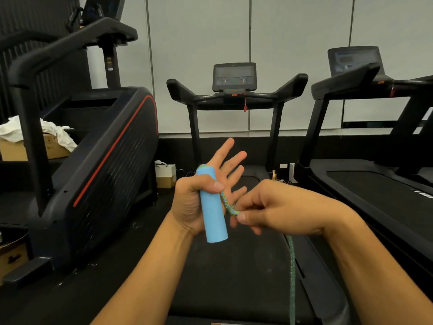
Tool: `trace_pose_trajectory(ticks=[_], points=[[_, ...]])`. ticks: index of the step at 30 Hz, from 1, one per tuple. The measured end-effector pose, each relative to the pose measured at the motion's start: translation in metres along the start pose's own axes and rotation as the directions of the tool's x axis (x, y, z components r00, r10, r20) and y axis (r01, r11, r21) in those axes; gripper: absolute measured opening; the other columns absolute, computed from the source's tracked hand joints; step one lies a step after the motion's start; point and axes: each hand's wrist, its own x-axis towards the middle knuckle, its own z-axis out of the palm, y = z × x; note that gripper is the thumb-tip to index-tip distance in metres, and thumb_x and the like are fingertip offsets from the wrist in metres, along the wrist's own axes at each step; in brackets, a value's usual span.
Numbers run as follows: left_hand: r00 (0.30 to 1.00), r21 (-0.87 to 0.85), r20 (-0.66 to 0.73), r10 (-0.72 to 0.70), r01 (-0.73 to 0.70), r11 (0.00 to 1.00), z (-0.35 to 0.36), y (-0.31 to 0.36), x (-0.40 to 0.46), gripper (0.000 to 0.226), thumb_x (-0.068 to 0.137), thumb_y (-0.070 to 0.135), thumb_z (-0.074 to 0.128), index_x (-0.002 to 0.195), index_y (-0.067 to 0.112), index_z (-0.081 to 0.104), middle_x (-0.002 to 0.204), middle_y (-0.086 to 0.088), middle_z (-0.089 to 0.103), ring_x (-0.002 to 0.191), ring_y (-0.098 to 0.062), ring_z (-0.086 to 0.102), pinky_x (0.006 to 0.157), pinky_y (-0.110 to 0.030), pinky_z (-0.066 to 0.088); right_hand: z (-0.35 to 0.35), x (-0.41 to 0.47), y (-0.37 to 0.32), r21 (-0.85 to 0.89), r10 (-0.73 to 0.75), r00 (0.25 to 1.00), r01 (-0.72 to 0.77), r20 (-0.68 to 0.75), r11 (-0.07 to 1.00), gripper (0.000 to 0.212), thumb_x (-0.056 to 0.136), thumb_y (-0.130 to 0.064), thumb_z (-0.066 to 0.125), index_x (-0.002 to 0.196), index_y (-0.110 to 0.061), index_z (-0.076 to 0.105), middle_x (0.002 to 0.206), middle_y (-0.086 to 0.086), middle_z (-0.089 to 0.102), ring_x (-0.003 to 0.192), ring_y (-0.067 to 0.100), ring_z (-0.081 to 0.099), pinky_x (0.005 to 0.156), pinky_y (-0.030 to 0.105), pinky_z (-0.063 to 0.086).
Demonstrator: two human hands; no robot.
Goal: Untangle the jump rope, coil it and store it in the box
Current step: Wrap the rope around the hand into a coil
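Left hand [199, 198] thumb clamps the blue foam handle [214, 207], fingers splayed toward 12 o'clock; right hand [264, 207] pinches the braided rope [228, 206] above the treadmill belt [234, 277]; labels unreadable.

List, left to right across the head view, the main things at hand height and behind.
Tan cardboard box with white cloth → black stair machine with red stripe → small white paper bag → light blue foam handle → braided green-blue rope → right-hand black treadmill.
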Motion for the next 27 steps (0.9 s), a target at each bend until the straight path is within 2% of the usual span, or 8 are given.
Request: trace_pose_trajectory(ticks=[3, 5, 9, 12, 14, 17, 21, 27], points=[[0.984, -0.104, -0.179, -0.022, 0.004, 0.995, 0.001, 0.002, 0.004, 0.121, 0.037, 0.013, 0.082, 0.151, 0.017, 0.042, 0.149, -0.025, 0.048, 0.144, -0.047, 0.035, 0.111, -0.064, 0.035, -0.003, -0.003, -0.002, -0.035, -0.016, 0.999, 0.014, -0.052, 0.999, 0.020, 0.100, -0.025, 0.054, 0.093, -0.025, 0.073, 0.062, -0.007, 0.056, 0.057, 0.001, 0.048, 0.061, 0.020, 0.040], [0.983, -0.122, -0.182, -0.038, 0.016, 0.992, -0.002, 0.003, 0.003, 0.120, 0.039, 0.013, 0.081, 0.152, 0.017, 0.040, 0.151, -0.025, 0.046, 0.142, -0.050, 0.036, 0.105, -0.066, 0.041, -0.010, -0.006, 0.003, 0.001, 0.004, 0.990, -0.004, -0.141, 1.000, 0.021, 0.100, -0.025, 0.055, 0.090, -0.026, 0.073, 0.060, -0.007, 0.055, 0.057, 0.002, 0.048, 0.061, 0.020, 0.040], [0.975, -0.192, 0.173, -0.143, 0.176, 0.966, 0.002, 0.002, -0.006, 0.108, 0.063, 0.005, 0.065, 0.159, 0.009, 0.015, 0.150, -0.030, 0.037, 0.120, -0.044, 0.058, 0.096, -0.049, 0.046, -0.007, -0.004, 0.006, 0.024, -0.008, 0.986, 0.012, -0.166, 1.000, 0.022, 0.098, -0.022, 0.058, 0.083, -0.021, 0.073, 0.066, -0.001, 0.062, 0.061, 0.008, 0.052, 0.064, 0.031, 0.044], [0.926, -0.139, 0.292, -0.238, 0.287, 0.948, -0.003, -0.006, -0.008, 0.103, 0.069, 0.002, 0.059, 0.157, -0.002, 0.005, 0.128, -0.024, 0.058, 0.107, -0.034, 0.065, 0.112, -0.061, 0.030, -0.004, -0.002, 0.003, 0.013, -0.027, 0.977, 0.030, -0.211, 0.999, 0.021, 0.095, -0.025, 0.063, 0.077, -0.019, 0.072, 0.070, 0.008, 0.065, 0.062, 0.013, 0.053, 0.064, 0.035, 0.047], [0.896, -0.017, 0.334, -0.294, 0.318, 0.948, -0.004, -0.009, -0.009, 0.089, 0.069, 0.005, 0.060, 0.151, -0.003, 0.024, 0.111, -0.009, 0.070, 0.106, -0.026, 0.066, 0.116, -0.066, 0.012, -0.005, -0.001, 0.001, 0.010, -0.050, 0.958, 0.055, -0.281, 0.998, 0.018, 0.090, -0.029, 0.069, 0.075, -0.020, 0.072, 0.071, 0.006, 0.068, 0.062, 0.012, 0.057, 0.066, 0.036, 0.051], [0.838, 0.040, 0.428, -0.339, 0.357, 0.933, 0.001, -0.013, -0.011, 0.043, 0.074, 0.007, 0.063, 0.116, 0.015, 0.063, 0.117, -0.004, 0.067, 0.120, -0.033, 0.060, 0.108, -0.070, 0.032, -0.004, 0.001, -0.001, -0.029, -0.074, 0.944, 0.068, -0.320, 0.997, 0.012, 0.085, -0.032, 0.075, 0.077, -0.023, 0.074, 0.071, -0.002, 0.072, 0.067, 0.012, 0.065, 0.066, 0.034, 0.054], [0.821, 0.047, 0.425, -0.382, 0.402, 0.915, 0.009, -0.016, -0.012, 0.039, 0.079, 0.011, 0.061, 0.114, 0.028, 0.067, 0.138, -0.003, 0.051, 0.130, -0.042, 0.044, 0.095, -0.082, 0.031, -0.006, 0.001, 0.003, -0.037, -0.060, 0.930, 0.051, -0.362, 0.998, 0.012, 0.079, -0.032, 0.080, 0.075, -0.022, 0.075, 0.060, -0.007, 0.067, 0.053, 0.001, 0.058, 0.052, 0.015, 0.045], [0.792, -0.032, 0.437, -0.427, 0.488, 0.872, 0.010, -0.029, -0.010, 0.051, 0.077, 0.008, 0.070, 0.125, 0.023, 0.058, 0.147, -0.011, 0.033, 0.130, -0.046, 0.039, 0.086, -0.074, 0.047, -0.009, -0.002, 0.011, -0.075, -0.081, 0.918, 0.056, -0.389, 0.996, 0.011, 0.075, -0.033, 0.082, 0.078, -0.024, 0.076, 0.075, -0.006, 0.073, 0.071, 0.004, 0.067, 0.066, 0.022, 0.056]])
